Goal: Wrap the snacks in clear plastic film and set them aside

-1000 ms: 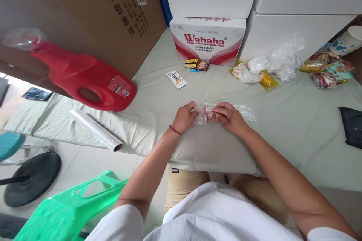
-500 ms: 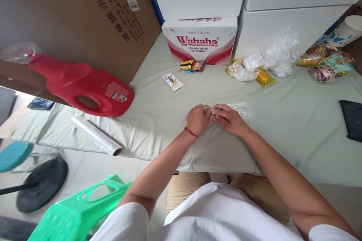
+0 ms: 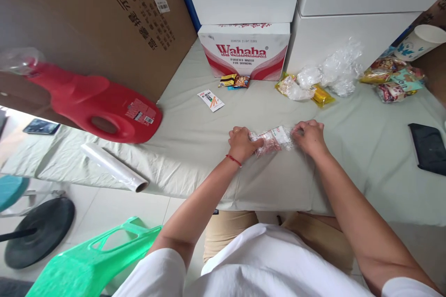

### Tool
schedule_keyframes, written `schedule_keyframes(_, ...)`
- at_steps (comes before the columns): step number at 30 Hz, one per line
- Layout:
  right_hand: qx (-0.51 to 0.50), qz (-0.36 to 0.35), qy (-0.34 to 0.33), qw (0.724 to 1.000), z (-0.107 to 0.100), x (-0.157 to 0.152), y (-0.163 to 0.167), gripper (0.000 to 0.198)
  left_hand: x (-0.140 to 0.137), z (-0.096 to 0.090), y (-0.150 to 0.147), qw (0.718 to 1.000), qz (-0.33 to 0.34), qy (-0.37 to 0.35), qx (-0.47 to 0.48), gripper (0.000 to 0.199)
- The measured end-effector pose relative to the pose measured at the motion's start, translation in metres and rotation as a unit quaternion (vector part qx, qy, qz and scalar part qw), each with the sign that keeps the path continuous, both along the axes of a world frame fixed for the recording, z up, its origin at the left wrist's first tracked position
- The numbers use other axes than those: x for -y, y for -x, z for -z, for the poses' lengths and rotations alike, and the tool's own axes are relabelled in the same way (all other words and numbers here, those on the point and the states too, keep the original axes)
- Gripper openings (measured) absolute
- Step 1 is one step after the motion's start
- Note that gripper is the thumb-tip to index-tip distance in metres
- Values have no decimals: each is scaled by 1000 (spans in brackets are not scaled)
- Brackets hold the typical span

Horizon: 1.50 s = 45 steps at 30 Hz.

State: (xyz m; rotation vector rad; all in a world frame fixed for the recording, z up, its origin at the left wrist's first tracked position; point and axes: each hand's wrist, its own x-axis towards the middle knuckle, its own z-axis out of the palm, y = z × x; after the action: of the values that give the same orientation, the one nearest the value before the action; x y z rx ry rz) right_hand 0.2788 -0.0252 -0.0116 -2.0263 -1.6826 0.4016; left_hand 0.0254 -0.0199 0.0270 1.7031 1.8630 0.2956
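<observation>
Between my hands on the cloth lies a reddish snack packet (image 3: 268,143) with a white label end, loosely covered in crinkled plastic wrap (image 3: 287,143). My left hand (image 3: 244,144), with a red string on its wrist, grips the left end of the wrapped packet, thumb on top. At the right end, my right hand (image 3: 310,137) pinches the edge of the plastic wrap with curled fingers. Ahead of the hands lie a white snack sachet (image 3: 210,100) and a few small snack packets (image 3: 235,81).
A red jug (image 3: 108,109) lies beside a brown carton (image 3: 97,23) on the left, near a roll of cling film (image 3: 113,166). A Wahaha box (image 3: 244,51), wrapped snacks (image 3: 306,88) and more packets (image 3: 393,79) line the back. A dark phone-like object (image 3: 428,148) lies right.
My hands were close together over the packet. Now my right hand has moved right, and the wrapped packet shows between them. The view has shifted slightly.
</observation>
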Motion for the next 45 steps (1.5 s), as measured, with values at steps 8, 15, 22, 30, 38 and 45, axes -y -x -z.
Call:
schedule_keyframes(8, -103, -166, -113, 974, -37, 39, 59, 12, 19, 5, -13, 984, 9, -42, 172, 39)
schedule_keyframes(15, -102, -161, -171, 967, -10, 65, 99, 20, 32, 19, -19, 971, -21, -55, 233, 22)
schedule_keyframes(22, -171, -102, -177, 964, -10, 71, 104, 28, 45, 18, -22, 959, 5, -142, 247, 26)
schedule_keyframes(30, -456, -13, -20, 889, -26, 92, 94, 47, 93, 15, -38, 910, 162, -278, 262, 24)
schedule_keyframes(38, -640, 15, 75, 765, -25, 87, 82, 48, 82, 34, -32, 848, 218, -200, 439, 14)
schedule_keyframes(45, -666, 63, 50, 742, -15, 83, 72, 50, 78, 26, -15, 845, -115, -82, 515, 17)
